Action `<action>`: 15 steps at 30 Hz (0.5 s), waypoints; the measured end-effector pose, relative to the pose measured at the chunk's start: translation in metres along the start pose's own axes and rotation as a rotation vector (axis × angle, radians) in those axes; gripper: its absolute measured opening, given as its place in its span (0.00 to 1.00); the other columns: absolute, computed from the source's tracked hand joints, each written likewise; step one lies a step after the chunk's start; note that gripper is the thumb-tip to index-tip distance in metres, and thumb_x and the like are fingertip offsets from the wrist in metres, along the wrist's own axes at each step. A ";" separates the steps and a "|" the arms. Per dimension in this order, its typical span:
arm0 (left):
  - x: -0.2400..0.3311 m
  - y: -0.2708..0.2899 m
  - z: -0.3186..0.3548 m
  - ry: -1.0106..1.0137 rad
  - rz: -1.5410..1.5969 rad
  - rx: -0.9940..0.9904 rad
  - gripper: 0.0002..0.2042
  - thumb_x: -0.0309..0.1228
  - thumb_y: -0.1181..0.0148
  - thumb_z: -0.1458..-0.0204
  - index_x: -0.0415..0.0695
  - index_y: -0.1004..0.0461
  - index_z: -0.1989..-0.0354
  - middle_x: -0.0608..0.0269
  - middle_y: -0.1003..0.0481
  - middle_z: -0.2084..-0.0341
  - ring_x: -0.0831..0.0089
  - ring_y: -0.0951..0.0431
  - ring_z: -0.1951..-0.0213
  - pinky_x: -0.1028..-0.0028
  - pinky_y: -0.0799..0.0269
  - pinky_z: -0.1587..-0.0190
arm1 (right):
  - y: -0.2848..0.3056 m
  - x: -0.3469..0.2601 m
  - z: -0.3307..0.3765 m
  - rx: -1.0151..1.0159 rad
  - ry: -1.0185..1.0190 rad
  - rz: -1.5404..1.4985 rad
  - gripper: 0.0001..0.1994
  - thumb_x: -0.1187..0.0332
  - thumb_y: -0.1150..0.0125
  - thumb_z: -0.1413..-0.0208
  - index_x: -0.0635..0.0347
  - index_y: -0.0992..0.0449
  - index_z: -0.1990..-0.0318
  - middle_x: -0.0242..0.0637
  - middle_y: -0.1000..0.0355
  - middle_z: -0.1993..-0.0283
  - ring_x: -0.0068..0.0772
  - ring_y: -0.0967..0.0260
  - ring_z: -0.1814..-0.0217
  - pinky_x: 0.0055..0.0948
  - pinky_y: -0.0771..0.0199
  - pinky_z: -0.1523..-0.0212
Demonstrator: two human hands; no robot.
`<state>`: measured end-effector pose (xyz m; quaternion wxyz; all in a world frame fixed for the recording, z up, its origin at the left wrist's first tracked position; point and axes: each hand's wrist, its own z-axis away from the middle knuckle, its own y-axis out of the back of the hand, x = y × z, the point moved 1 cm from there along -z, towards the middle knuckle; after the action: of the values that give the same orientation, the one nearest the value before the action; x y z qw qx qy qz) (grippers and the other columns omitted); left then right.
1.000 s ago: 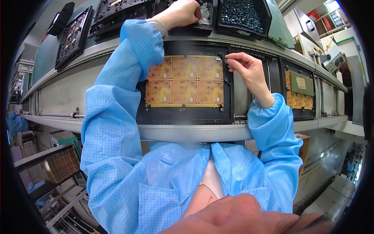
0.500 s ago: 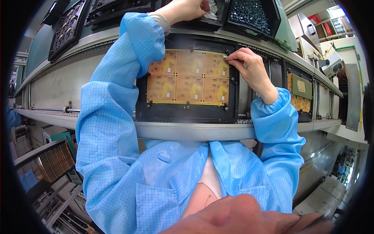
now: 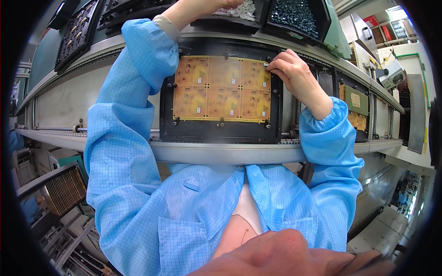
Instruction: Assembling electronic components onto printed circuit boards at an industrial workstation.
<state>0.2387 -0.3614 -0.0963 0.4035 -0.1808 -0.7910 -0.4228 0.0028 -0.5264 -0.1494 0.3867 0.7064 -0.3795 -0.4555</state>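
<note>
A yellow-brown circuit board panel (image 3: pixel 224 87), divided into several sections, lies in a black carrier frame (image 3: pixel 221 133) in front of me. My right hand (image 3: pixel 294 73) is at the panel's far right corner, thumb and fingers pinched together on a small white component (image 3: pixel 266 65). My left hand (image 3: pixel 207 5) reaches over a black bin (image 3: pixel 230 24) of small white components (image 3: pixel 244 11). Its fingers look curled, but the picture's upper edge cuts part of them off, and what they hold cannot be made out.
Beside it stands a black bin of dark blue-green parts (image 3: pixel 294 18). Metal rails (image 3: pixel 230 152) run along both sides of the carrier. Another carrier to the right holds a board with a green block (image 3: pixel 357 100) on it. Black trays (image 3: pixel 80 34) lie at the far left.
My left hand has shifted left and away from me over the bin of white parts. My right hand stays pinched at the panel's corner, its forearm slightly farther right.
</note>
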 end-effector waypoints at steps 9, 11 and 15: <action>0.024 0.017 0.027 0.119 0.173 0.063 0.05 0.25 0.34 0.45 0.37 0.19 0.64 0.65 0.20 0.73 0.80 0.22 0.69 0.79 0.26 0.65 | 0.007 -0.003 -0.006 -0.060 0.085 0.020 0.06 0.80 0.35 0.50 0.65 0.22 0.63 0.40 0.26 0.61 0.44 0.29 0.55 0.37 0.23 0.54; 0.028 0.020 0.034 0.209 0.285 0.050 0.06 0.27 0.34 0.45 0.38 0.19 0.64 0.67 0.20 0.72 0.81 0.22 0.69 0.80 0.27 0.65 | 0.008 -0.004 -0.007 -0.096 0.080 0.047 0.06 0.80 0.35 0.50 0.65 0.22 0.63 0.40 0.26 0.60 0.44 0.29 0.55 0.37 0.23 0.54; 0.025 0.024 0.048 0.268 0.262 0.067 0.07 0.28 0.34 0.44 0.37 0.18 0.62 0.67 0.20 0.72 0.81 0.22 0.69 0.81 0.28 0.65 | 0.010 -0.003 -0.007 -0.100 0.094 0.062 0.06 0.80 0.35 0.49 0.64 0.22 0.63 0.40 0.26 0.60 0.43 0.28 0.54 0.36 0.22 0.54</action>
<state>0.2157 -0.3100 -0.0795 0.5627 -0.2109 -0.7134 -0.3605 0.0064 -0.5267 -0.1376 0.4529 0.6947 -0.3592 -0.4280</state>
